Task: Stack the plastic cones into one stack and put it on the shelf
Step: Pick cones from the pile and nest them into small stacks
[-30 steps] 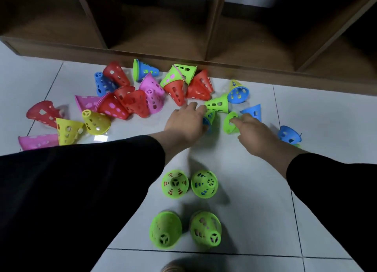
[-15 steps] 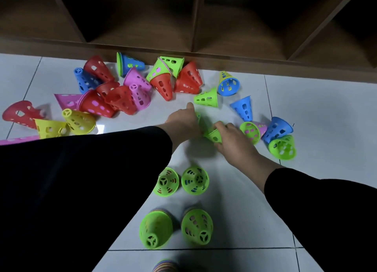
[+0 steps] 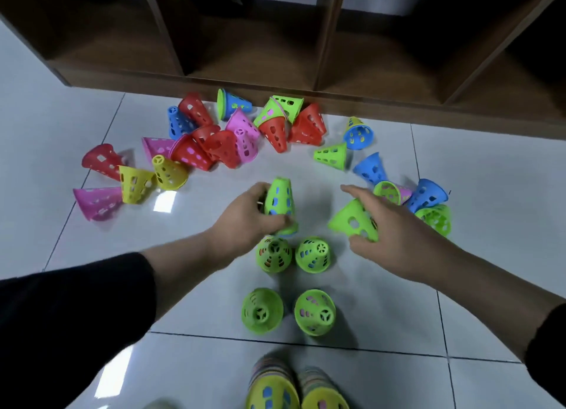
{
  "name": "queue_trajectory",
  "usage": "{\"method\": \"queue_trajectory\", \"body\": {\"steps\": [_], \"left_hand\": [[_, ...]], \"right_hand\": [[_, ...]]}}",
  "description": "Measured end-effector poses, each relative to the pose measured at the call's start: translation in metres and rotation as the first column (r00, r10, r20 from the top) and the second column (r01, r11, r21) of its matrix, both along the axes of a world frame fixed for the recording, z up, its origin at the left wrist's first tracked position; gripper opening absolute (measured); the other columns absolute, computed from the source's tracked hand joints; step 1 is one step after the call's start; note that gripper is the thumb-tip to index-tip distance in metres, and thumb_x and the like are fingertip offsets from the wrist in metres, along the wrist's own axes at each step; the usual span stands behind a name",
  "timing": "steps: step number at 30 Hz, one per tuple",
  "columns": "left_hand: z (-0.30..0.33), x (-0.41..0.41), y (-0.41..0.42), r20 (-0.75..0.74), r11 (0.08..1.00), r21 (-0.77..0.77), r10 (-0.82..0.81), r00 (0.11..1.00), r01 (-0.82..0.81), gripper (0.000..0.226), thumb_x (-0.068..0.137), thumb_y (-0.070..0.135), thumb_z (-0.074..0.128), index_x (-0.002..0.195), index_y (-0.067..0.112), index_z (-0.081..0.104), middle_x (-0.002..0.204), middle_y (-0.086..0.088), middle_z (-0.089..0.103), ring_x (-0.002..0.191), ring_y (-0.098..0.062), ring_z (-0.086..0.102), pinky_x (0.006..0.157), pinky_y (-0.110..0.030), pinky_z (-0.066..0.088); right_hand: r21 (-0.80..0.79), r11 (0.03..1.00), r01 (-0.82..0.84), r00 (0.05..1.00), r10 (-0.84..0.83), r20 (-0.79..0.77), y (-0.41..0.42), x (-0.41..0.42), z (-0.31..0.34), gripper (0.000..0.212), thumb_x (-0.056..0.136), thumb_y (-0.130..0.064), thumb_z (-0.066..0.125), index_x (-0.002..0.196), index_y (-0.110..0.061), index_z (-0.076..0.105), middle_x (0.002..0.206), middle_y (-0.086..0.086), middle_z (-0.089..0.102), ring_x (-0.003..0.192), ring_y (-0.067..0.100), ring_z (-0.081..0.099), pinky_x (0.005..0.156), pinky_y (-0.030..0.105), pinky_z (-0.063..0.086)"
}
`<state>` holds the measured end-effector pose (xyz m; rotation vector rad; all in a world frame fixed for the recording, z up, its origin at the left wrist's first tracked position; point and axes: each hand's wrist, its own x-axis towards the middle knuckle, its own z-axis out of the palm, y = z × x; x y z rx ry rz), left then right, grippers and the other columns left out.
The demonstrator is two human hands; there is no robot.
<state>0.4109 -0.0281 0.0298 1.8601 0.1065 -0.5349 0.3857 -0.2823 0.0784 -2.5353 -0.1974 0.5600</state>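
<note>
Cones of red, pink, yellow and blue [image 3: 211, 139] lie scattered on the floor's white tiles [image 3: 490, 194] at the left, before the wooden shelf [image 3: 275, 80]. Left hand [image 3: 245, 221] grips an upright green cone [image 3: 279, 201], fingers curled round it. Four green stacks [image 3: 313, 254] stand just below. Right hand [image 3: 389, 234] holds a tilted green cone [image 3: 352, 220], fingers partly spread.

Bright perforated plastic cones [image 3: 225, 139] lie scattered before the wooden shelf [image 3: 251, 71].
</note>
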Motion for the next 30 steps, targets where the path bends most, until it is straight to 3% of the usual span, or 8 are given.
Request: {"method": "queue_trajectory", "body": {"steps": [5, 10, 14, 17, 19, 24, 30], "left_hand": [[-0.015, -0.045, 0.003, 0.227, 0.971, 0.182, -0.193, 0.955, 0.153, 0.053, 0.076, 0.026, 0.083, 0.121, 0.028, 0.054, 0.112, 0.004, 0.053, 0.102, -0.009, 0.054, 0.092, -0.024, 0.045], [-0.033, -0.056, 0.006, 0.179, 0.861, 0.431, -0.374, 0.910, 0.269, 0.063, 0.082, 0.030, 0.078, 0.136, 0.021, 0.048, 0.131, -0.002, 0.046, 0.113, -0.020, 0.054, 0.098, -0.030, 0.043], [-0.029, -0.059, 0.009, 0.088, 0.821, 0.481, -0.394, 0.915, 0.307, 0.065, 0.092, 0.042, 0.065, 0.147, 0.025, 0.036, 0.145, -0.003, 0.044, 0.123, -0.023, 0.053, 0.099, -0.031, 0.043], [-0.020, -0.056, 0.012, 0.012, 0.758, 0.506, -0.484, 0.875, 0.412, 0.069, 0.094, 0.044, 0.061, 0.153, 0.023, 0.029, 0.150, -0.008, 0.042, 0.132, -0.027, 0.048, 0.104, -0.032, 0.039], [-0.012, -0.052, 0.012, -0.045, 0.735, 0.516, -0.489, 0.871, 0.440, 0.072, 0.094, 0.043, 0.061, 0.154, 0.021, 0.027, 0.150, -0.011, 0.043, 0.133, -0.029, 0.046, 0.104, -0.033, 0.039], [0.025, -0.028, 0.012, 0.001, 0.661, 0.601, -0.563, 0.826, 0.450, 0.067, 0.096, 0.041, 0.058, 0.153, 0.019, 0.030, 0.146, -0.012, 0.047, 0.126, -0.030, 0.052, 0.103, -0.035, 0.041], [0.076, 0.013, -0.029, 0.157, 0.691, 0.640, -0.545, 0.823, 0.336, 0.052, 0.099, 0.041, 0.054, 0.144, 0.016, 0.045, 0.139, -0.008, 0.057, 0.119, -0.026, 0.058, 0.093, -0.028, 0.044]], "right_hand": [[-0.323, 0.906, -0.275, 0.961, 0.259, -0.093, 0.024, -0.014, 0.010, 0.086, 0.087, -0.043, 0.056, 0.155, -0.042, 0.004, 0.112, 0.000, 0.048, 0.100, 0.022, 0.056, 0.073, 0.031, 0.038], [-0.465, 0.827, -0.316, 0.948, 0.298, -0.114, 0.050, -0.014, -0.023, 0.081, 0.090, -0.043, 0.061, 0.156, -0.024, 0.019, 0.126, 0.014, 0.053, 0.117, 0.032, 0.054, 0.090, 0.034, 0.043], [-0.408, 0.878, -0.252, 0.967, 0.237, -0.088, 0.056, -0.027, -0.041, 0.065, 0.095, -0.036, 0.061, 0.151, -0.018, 0.033, 0.133, 0.012, 0.051, 0.122, 0.030, 0.053, 0.099, 0.035, 0.043], [-0.341, 0.908, -0.242, 0.968, 0.205, -0.142, 0.057, -0.042, -0.034, 0.070, 0.096, -0.036, 0.059, 0.156, -0.021, 0.025, 0.159, 0.010, 0.028, 0.142, 0.027, 0.036, 0.114, 0.033, 0.031], [-0.333, 0.916, -0.224, 0.972, 0.185, -0.146, 0.052, -0.050, -0.022, 0.072, 0.096, -0.038, 0.058, 0.157, -0.023, 0.022, 0.164, 0.006, 0.017, 0.146, 0.025, 0.029, 0.118, 0.032, 0.026], [-0.358, 0.924, -0.136, 0.989, 0.103, -0.110, 0.022, -0.055, 0.009, 0.059, 0.097, -0.040, 0.055, 0.149, -0.019, 0.038, 0.156, 0.002, 0.033, 0.139, 0.019, 0.039, 0.110, 0.029, 0.033], [-0.447, 0.894, -0.037, 0.998, 0.006, -0.070, -0.036, -0.039, 0.030, 0.055, 0.098, -0.041, 0.054, 0.146, -0.018, 0.042, 0.148, 0.005, 0.044, 0.133, 0.023, 0.045, 0.106, 0.031, 0.038]]}}
